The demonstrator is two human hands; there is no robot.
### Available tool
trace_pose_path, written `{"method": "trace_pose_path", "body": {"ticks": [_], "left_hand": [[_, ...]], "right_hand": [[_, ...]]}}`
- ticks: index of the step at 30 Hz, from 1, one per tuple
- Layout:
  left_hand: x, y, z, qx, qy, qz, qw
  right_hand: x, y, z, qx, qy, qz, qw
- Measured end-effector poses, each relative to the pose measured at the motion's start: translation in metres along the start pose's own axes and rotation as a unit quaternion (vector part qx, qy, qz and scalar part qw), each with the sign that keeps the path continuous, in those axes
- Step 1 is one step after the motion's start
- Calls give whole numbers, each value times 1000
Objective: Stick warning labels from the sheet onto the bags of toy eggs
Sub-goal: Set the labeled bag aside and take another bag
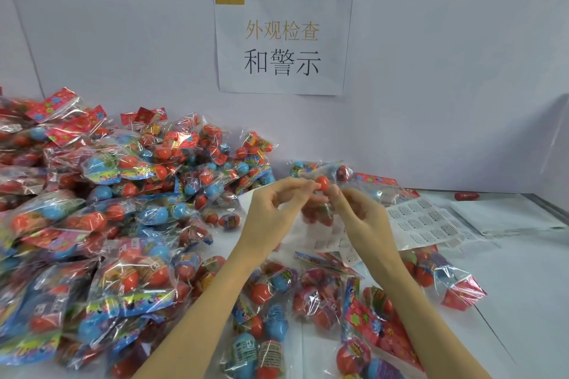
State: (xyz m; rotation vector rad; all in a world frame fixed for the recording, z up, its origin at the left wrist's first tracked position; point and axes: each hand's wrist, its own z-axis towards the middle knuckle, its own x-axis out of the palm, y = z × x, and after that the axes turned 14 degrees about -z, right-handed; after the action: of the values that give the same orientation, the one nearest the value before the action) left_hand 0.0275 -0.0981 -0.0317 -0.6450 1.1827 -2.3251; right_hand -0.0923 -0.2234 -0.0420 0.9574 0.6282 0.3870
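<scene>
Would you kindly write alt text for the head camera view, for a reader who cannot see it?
Two hands, left hand and right hand, pinch a clear bag of toy eggs above a white table. A large bag pile lies left, a label sheet right, a paper sign on the wall.

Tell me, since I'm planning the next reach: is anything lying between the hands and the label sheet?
Nothing visible blocks it. The label sheet lies flat on the table just right of the right hand, its printed face uncovered; both hands hold a bag of toy eggs.

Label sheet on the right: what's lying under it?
The label sheet overlaps bags of toy eggs at its near edge, and another red-topped bag shows behind it. Beneath its middle nothing can be seen; the paper and the right hand cover that.
</scene>
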Motion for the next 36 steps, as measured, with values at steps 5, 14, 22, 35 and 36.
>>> {"method": "trace_pose_path", "body": {"ticks": [5,14,22,35,36], "left_hand": [[-1,4,3,42,-113,26,992],[-14,7,8,-177,-118,-135,968],[-18,10,11,-110,-237,-87,961],[-16,13,12,-92,-237,-77,964],[-16,14,11,-93,-237,-69,964]], "right_hand": [[-2,-2,1,47,0,41,998],[2,2,-2,-7,20,11,1000],[5,2,-3,-1,87,-66,994],[5,0,-5,39,179,14,983],[5,0,-5,43,174,12,984]]}}
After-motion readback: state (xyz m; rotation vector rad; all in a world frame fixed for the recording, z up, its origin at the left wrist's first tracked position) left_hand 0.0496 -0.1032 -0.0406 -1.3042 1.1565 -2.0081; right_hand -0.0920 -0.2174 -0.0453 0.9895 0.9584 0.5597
